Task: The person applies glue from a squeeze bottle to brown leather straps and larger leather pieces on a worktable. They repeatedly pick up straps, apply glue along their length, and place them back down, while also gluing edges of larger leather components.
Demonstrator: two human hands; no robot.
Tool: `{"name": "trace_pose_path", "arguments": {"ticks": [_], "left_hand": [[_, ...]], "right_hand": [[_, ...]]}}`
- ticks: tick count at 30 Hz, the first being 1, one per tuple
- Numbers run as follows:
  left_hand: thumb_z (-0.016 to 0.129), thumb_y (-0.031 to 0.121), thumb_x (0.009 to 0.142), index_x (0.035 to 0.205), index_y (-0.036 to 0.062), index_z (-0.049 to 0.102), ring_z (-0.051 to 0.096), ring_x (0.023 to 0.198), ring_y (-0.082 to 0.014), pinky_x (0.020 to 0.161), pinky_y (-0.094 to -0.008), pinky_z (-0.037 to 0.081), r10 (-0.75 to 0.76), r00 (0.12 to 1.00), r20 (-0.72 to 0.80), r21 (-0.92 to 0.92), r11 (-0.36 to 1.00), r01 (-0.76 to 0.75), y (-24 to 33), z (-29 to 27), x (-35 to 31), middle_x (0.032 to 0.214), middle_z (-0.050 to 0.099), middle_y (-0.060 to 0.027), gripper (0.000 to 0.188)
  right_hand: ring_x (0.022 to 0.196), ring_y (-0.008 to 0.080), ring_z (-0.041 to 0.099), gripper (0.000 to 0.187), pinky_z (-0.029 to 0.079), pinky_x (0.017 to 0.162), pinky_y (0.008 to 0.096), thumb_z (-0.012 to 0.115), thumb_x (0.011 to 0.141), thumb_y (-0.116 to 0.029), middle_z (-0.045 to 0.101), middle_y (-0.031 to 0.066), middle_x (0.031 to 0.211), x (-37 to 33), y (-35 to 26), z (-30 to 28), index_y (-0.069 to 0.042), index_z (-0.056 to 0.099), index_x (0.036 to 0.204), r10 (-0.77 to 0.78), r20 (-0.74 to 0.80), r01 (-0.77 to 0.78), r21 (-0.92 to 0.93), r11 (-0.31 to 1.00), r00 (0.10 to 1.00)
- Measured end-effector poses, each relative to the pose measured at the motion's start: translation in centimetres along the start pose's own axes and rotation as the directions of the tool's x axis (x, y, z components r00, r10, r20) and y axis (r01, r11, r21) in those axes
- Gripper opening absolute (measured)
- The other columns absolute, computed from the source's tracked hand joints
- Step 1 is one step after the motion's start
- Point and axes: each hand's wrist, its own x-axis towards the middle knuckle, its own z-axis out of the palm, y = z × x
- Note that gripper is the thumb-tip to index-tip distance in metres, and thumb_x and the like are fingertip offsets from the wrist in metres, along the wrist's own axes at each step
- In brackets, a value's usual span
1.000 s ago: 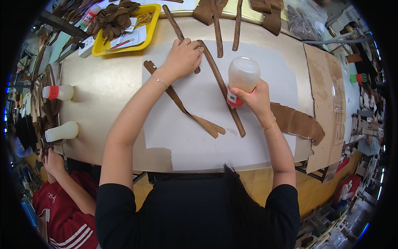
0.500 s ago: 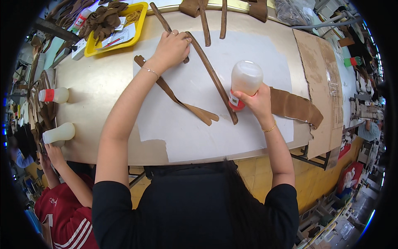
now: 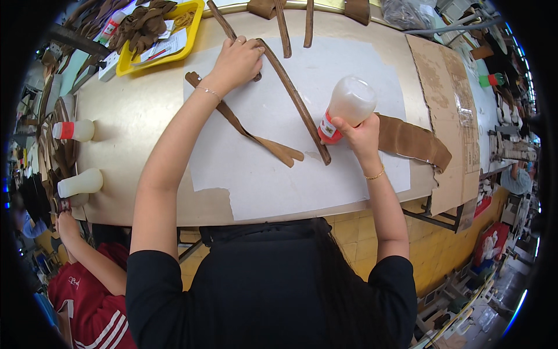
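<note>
My left hand (image 3: 238, 61) is closed, its fingers on the far end of a long narrow brown leather strip (image 3: 297, 106) lying slantwise across the white paper sheet (image 3: 273, 192). In my right hand (image 3: 363, 139) is a cloudy squeeze bottle (image 3: 351, 102) with a red label, tipped upside down. Its mouth points at the strip near the strip's lower end; whether they touch cannot be made out. Another strip (image 3: 223, 26) runs under my left hand. A forked brown strip (image 3: 250, 135) lies beneath my left wrist, and a wider brown piece (image 3: 412, 142) rests beyond my right hand.
A yellow tray (image 3: 194, 36) with brown scraps stands at the far left. Two bottles, one red-banded (image 3: 74, 130) and one pale (image 3: 81, 182), stand at the left edge near a co-worker's hand (image 3: 68, 227). Cardboard (image 3: 450, 104) covers the table's right end.
The bottle in my right hand leans further right, its mouth slightly farther up the strip. My left hand keeps its place on the strip. The co-worker's hand has dropped away from the pale bottle.
</note>
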Motion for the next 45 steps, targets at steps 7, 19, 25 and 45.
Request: {"name": "trace_pose_path", "arguments": {"ticks": [7,19,25,45], "left_hand": [[0.056,0.021,0.086,0.114,0.0089,0.066,0.051,0.106,-0.0202,0.087,-0.0363,0.038,0.007,1.000,0.008,0.011,1.000,-0.007,-0.2,0.0,0.2,0.115,0.060,-0.0017,0.032],[0.055,0.020,0.087,0.114,0.0091,0.066,0.051,0.105,-0.0201,0.087,-0.0361,0.038,0.004,1.000,0.009,0.014,1.000,-0.004,-0.2,0.0,0.2,0.114,0.060,-0.0016,0.031],[0.056,0.021,0.087,0.113,0.0092,0.066,0.053,0.104,-0.0205,0.087,-0.0360,0.037,0.002,1.000,-0.005,-0.028,1.000,-0.003,-0.3,0.0,0.3,0.113,0.061,-0.0021,0.030],[0.077,0.034,0.070,0.095,0.0154,0.071,0.049,0.113,-0.0317,0.091,-0.0463,0.037,-0.443,0.820,0.362,-0.350,0.751,0.560,-3.8,1.0,5.4,0.113,0.058,-0.0093,0.032]], "right_hand": [[0.075,0.0174,0.067,0.053,0.053,0.068,0.0295,0.082,0.068,-0.045,0.070,0.0093,0.083,-1.3,0.1,-0.9,0.001,0.067,0.091,-0.008,0.044,0.010,-0.058,0.998,0.999],[0.080,0.0164,0.066,0.059,0.053,0.072,0.0305,0.085,0.066,-0.045,0.068,0.0075,0.087,-6.0,1.0,-0.8,0.001,0.063,0.096,-0.020,-0.173,0.045,0.143,0.989,0.985],[0.083,0.0155,0.064,0.064,0.053,0.070,0.0315,0.080,0.070,-0.048,0.065,0.0073,0.093,-7.6,3.1,-0.4,0.001,0.058,0.106,0.109,-0.292,0.008,0.371,0.928,0.950],[0.064,0.0203,0.059,0.071,0.052,0.055,0.0357,0.045,0.084,-0.071,0.059,0.0078,0.080,1.8,1.8,-4.0,-0.003,0.052,0.103,0.393,-0.344,0.020,0.774,0.633,0.853]]}}
